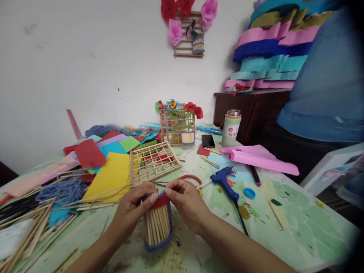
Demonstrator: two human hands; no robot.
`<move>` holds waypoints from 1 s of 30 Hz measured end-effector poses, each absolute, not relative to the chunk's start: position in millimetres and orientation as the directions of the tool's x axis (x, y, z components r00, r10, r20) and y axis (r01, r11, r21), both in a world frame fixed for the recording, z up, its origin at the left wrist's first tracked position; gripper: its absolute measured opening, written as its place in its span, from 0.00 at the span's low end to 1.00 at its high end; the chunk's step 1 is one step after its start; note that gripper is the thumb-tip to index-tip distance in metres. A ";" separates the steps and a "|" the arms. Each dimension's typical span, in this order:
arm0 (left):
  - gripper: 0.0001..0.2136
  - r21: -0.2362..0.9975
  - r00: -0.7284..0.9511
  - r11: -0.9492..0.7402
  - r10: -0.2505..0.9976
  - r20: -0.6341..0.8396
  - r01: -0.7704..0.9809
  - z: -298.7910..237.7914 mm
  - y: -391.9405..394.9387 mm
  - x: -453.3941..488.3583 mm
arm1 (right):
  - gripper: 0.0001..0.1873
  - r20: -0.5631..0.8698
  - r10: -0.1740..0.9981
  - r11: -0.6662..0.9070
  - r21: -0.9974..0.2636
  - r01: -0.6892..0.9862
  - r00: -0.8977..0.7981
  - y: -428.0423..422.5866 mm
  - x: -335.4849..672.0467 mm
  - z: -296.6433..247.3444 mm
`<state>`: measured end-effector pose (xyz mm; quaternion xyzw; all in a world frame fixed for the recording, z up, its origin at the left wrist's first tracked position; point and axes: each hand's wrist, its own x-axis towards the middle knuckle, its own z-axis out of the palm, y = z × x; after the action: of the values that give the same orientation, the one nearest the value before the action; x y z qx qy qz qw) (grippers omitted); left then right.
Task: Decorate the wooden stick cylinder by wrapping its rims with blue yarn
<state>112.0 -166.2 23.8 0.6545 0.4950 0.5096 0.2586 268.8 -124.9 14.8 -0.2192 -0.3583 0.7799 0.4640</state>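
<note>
Both hands are gripping a small stick basket low at centre of the tabletop: left hand clasping its side, right hand pinching the red band at its top. A wooden grid and yellow sheet are lying just behind, loose sticks spreading left. A blue glue gun and pink paper are sitting to the right, clear of the hands.

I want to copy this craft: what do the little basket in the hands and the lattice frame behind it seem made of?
Basket: pale, bare sticks side by side, probably wood or bamboo; blue yarn-like edging, a red band near the top. Lattice frame: the same matte pale sticks, crossed in a grid.
</note>
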 end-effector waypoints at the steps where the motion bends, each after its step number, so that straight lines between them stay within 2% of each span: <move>1: 0.04 0.861 -0.010 -0.366 0.919 0.395 0.352 23.6 -165.9 112.3 | 0.15 -0.006 0.871 -0.323 -0.759 -0.566 -0.490 -124.7 269.5 15.8; 7: 0.07 0.951 -0.005 -0.285 0.958 0.288 0.121 21.7 -162.6 111.0 | 0.14 0.012 0.799 -0.378 -0.768 -0.517 -0.601 -120.5 273.0 16.6; 12: 0.06 0.970 -0.039 -0.223 0.973 0.228 0.095 17.2 -159.7 106.7 | 0.14 0.034 0.804 -0.292 -0.847 -0.444 -0.594 -116.7 273.3 9.9; 17: 0.06 0.965 -0.033 -0.235 0.970 0.240 0.113 16.9 -160.7 106.4 | 0.12 0.081 0.811 -0.214 -0.881 -0.422 -0.580 -117.2 275.1 11.2; 23: 0.05 0.949 -0.002 -0.280 0.959 0.283 0.143 16.9 -160.7 107.1 | 0.10 0.161 0.812 -0.065 -0.931 -0.360 -0.561 -115.9 277.6 19.1; 30: 0.07 0.949 -0.008 -0.271 0.961 0.276 0.161 17.1 -159.7 108.1 | 0.03 0.357 0.834 0.236 -0.920 -0.312 -0.420 -113.1 276.3 17.0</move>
<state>108.1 -159.7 17.1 0.5948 0.4715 0.5309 0.3769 276.3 -113.1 17.0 -0.2135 -0.6114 0.5800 0.4942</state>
